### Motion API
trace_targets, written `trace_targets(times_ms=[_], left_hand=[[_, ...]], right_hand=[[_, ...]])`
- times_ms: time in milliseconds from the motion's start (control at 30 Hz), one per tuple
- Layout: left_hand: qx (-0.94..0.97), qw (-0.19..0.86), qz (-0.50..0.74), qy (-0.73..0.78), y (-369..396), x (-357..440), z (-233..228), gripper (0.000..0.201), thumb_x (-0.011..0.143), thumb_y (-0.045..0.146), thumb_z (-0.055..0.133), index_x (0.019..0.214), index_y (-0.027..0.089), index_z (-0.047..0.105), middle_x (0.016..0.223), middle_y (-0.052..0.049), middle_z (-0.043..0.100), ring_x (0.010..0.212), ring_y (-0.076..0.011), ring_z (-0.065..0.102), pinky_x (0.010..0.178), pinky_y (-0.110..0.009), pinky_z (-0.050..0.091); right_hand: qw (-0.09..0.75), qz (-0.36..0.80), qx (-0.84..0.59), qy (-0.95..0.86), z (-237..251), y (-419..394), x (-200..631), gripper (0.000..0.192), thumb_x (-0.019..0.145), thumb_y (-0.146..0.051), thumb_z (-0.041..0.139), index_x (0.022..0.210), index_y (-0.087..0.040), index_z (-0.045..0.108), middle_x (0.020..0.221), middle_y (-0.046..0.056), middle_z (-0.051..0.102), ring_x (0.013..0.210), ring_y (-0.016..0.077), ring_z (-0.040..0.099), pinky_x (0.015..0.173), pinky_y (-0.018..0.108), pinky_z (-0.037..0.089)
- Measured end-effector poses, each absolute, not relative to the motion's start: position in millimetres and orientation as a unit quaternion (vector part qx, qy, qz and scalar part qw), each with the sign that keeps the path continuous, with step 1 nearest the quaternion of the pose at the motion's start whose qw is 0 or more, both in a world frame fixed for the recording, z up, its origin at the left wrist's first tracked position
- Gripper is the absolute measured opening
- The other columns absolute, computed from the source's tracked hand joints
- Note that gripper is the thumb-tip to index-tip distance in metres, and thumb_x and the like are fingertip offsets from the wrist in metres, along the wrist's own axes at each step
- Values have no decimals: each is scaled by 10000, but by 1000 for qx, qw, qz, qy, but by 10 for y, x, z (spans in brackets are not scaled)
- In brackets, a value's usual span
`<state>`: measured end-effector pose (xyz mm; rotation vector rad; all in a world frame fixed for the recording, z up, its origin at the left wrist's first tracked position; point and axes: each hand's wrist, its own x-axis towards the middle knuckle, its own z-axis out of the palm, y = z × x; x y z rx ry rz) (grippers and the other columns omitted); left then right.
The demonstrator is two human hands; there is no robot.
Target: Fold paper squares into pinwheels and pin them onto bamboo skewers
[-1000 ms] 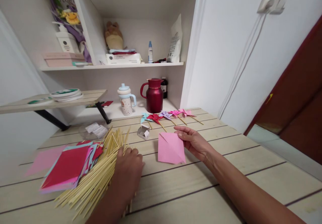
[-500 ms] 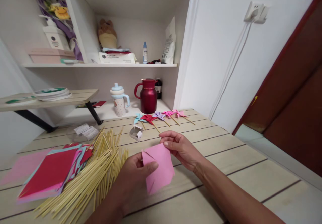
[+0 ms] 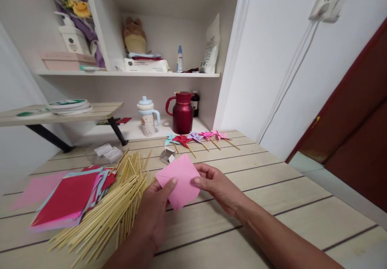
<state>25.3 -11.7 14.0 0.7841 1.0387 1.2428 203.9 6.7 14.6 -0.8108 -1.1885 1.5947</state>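
Now held between both hands at lower centre of the frame: a pink paper square [image 3: 179, 179], raised just above the table [image 3: 302, 216] and turned corner-up, like a diamond. Left hand [image 3: 154, 216] closed on its lower left edge, thumb pressed on the face. Right hand [image 3: 219, 186] pinching the right corner between thumb and fingers. Half a second back, held lower and more to the right, hanging point-down with a diagonal fold showing; a full second back, gripped by the right hand alone while the left lay on the bamboo sticks [image 3: 115, 208].

Just left of the left hand, that loose heap of sticks, fanned toward the lower left. Beside it, further left, a stack of coloured paper sheets [image 3: 68, 198], red on top, pink and light blue edges peeking out. Behind the pink square, a small open white box [image 3: 167, 156]. Further back, at centre frame, a row of finished paper pinwheels [image 3: 196, 138] in blue, red, purple and pink, lying flat on their sticks. Behind them, on the low shelf, a dark red jug [image 3: 182, 114] and a spotted cup with a pale blue lid [image 3: 148, 118].
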Motion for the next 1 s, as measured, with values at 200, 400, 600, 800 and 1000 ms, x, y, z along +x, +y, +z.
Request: trace_targets(times_ms=[200,400,600,800,1000], left_hand=[[325,625,547,452,-129,278,150,450,653,411,825,976,109,741,816,-91,768,685,-203,679,644,-301,491],[344,653,516,435,-153,284,156,464,713,423,788,1057,121,716,892,-106,774,772,-233,696,711,-330,505],[330,673,522,407,-169,281,174,352,735,353,783,990,115,742,876,-103,779,813,-236,710,768,-330,526],[229,693,580,363,-118,258,232,267,783,199,749,1042,136,724,1054,-119,771,911,-222,730,802,-301,576],[165,678,638,327,-87,249,277,291,853,88,653,1139,135,677,1144,-142,743,987,-207,722,838,-298,594]], right_hand=[[475,616,-376,-504,80,116,2025,402,595,-297,893,928,-185,699,692,-19,674,625,134,586,638,267,437],[459,561,-386,-570,21,141,2062,383,701,-297,825,1036,-190,673,655,-49,575,581,110,505,575,248,385],[475,527,-411,-572,121,114,2077,471,737,-348,800,1149,-209,618,622,-71,541,565,119,527,588,257,405],[535,404,-418,-613,83,101,2112,517,876,-390,661,1348,-280,479,802,-19,580,696,161,563,721,327,481],[494,49,-378,-782,50,-10,2052,671,819,-248,724,1411,-350,425,1391,101,380,1309,328,412,1074,540,376]])
